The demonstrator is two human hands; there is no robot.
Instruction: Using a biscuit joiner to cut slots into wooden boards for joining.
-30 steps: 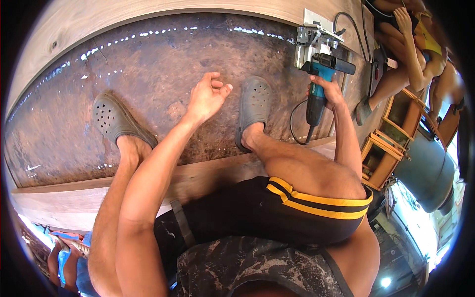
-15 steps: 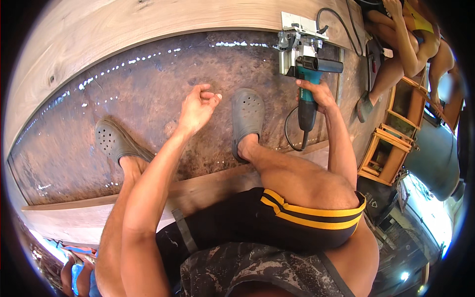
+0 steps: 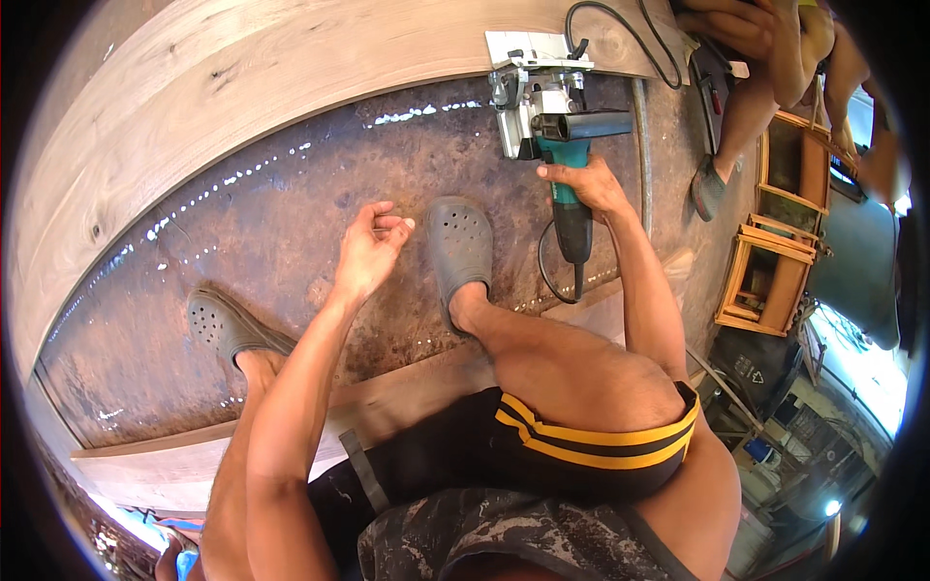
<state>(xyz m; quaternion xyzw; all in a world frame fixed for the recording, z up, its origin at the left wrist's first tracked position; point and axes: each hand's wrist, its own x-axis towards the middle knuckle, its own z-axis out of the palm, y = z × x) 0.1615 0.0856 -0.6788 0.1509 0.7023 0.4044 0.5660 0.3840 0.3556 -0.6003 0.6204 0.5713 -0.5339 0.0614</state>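
A teal and black corded power tool (image 3: 562,160) with a silver guide base sits against the edge of the upper wooden plank (image 3: 223,77). My right hand (image 3: 586,189) grips its teal body from below. My left hand (image 3: 373,252) hovers over the rust-brown, stained surface (image 3: 291,223) between my feet, fingers loosely curled and apart with nothing visible in them. It is just left of my right grey clog (image 3: 460,242); my left clog (image 3: 218,320) lies farther left.
Another plank (image 3: 145,474) runs beneath my legs. A black cable (image 3: 668,68) loops at the top. At right are a co-worker's bent leg (image 3: 746,107), small wooden frames (image 3: 760,281) and a dark teal curved object (image 3: 852,271). A bright opening is at lower right.
The power tool and my right hand have moved left along the upper plank's edge. My left hand sits lower in view, its fingers slightly more curled. The whole view has also shifted.
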